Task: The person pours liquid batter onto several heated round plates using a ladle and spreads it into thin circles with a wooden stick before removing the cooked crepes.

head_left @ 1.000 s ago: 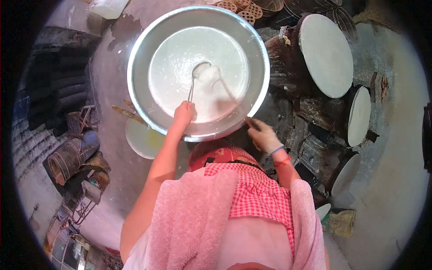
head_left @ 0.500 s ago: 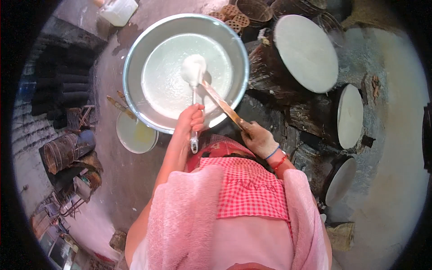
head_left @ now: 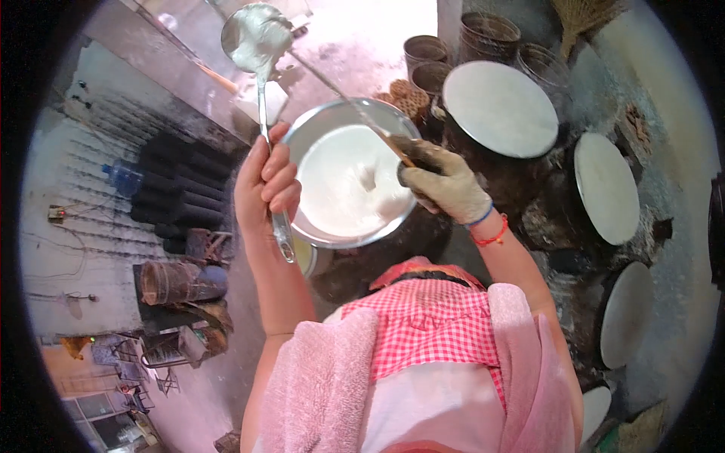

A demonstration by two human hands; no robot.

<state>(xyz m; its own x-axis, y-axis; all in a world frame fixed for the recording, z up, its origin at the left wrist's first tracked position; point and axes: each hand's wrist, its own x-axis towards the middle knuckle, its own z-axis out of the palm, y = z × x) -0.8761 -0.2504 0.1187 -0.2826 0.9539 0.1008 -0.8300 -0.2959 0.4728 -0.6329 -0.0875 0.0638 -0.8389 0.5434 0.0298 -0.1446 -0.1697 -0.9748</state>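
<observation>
My left hand (head_left: 268, 177) is closed round the handle of a metal ladle (head_left: 262, 102), raised beyond the far left of the basin. Thick white paste (head_left: 260, 38) heaps in the ladle's bowl and coats its outside. In my right hand (head_left: 449, 187), which wears a stained pale glove, is a thin stick (head_left: 343, 98). It slants up toward the ladle's bowl; whether the two touch I cannot tell. Between and beyond my hands stands a wide metal basin (head_left: 313, 136) holding smooth white batter (head_left: 340, 200), with a ripple right of its middle.
Round white-topped flat pans (head_left: 502, 109) line the right side, above dark, sooty stoves. Buckets (head_left: 487, 38) and perforated briquettes (head_left: 405, 98) stand behind the basin. A pale container (head_left: 317, 257) sits partly hidden at its near left; a broom (head_left: 589, 19) leans far right.
Both hands have lifted. The ladle and stick have risen from over the basin's middle to the far left, and the ladle carries paste. The whole view has shifted too.
</observation>
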